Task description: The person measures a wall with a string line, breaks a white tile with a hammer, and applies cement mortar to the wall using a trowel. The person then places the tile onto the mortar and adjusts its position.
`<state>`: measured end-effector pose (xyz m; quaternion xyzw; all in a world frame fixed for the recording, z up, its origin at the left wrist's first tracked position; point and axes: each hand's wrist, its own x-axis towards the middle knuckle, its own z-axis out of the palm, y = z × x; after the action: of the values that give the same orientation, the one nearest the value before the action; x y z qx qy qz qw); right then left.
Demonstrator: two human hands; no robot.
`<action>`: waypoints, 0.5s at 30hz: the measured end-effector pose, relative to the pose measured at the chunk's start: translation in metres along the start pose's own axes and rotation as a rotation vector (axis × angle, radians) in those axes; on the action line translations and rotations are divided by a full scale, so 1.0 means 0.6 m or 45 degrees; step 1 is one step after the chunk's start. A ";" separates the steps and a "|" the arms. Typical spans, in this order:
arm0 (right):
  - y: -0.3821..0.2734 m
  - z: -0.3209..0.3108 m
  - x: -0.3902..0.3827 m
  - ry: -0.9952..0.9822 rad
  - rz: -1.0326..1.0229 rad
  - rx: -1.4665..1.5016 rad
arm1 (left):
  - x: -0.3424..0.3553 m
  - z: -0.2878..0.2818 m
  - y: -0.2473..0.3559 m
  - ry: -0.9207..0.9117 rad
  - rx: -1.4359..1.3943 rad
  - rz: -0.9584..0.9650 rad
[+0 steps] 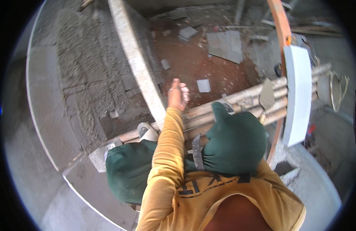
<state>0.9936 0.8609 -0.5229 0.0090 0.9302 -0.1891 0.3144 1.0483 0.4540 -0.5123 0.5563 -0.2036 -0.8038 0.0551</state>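
Note:
My left hand (178, 95), in a mustard sleeve, reaches forward over the scaffold poles (193, 122). Its fingers are loosely bent with the thumb side up, and nothing shows in them. Just left of it a long pale beam (137, 57) slants away from the poles. A trowel (267, 95) coated in grey mortar lies on the poles to the right, its handle toward my knee. My right forearm goes down behind my green-trousered right knee (239, 136), which hides my right hand.
A wall face with rough wet mortar (83, 57) rises on the left. Far below, broken tile pieces (226, 45) and a small white tile (203, 86) lie on reddish ground. A long white block (297, 96) stands at the right by an orange-brown post (280, 23), with a bucket (327, 90) beyond.

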 end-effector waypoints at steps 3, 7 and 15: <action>0.013 -0.013 0.006 -0.049 -0.045 0.051 | -0.004 0.009 0.003 -0.014 -0.030 0.057; -0.032 -0.042 0.041 -0.117 -0.169 0.296 | -0.009 0.022 0.015 0.020 -0.195 0.120; -0.479 -0.127 0.146 -0.507 -0.964 0.243 | -0.052 0.095 0.084 -0.085 -0.461 0.364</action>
<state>0.8399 0.6122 -0.4192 -0.3404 0.7674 -0.3741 0.3939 1.0010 0.4332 -0.4484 0.4759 -0.1345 -0.8292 0.2607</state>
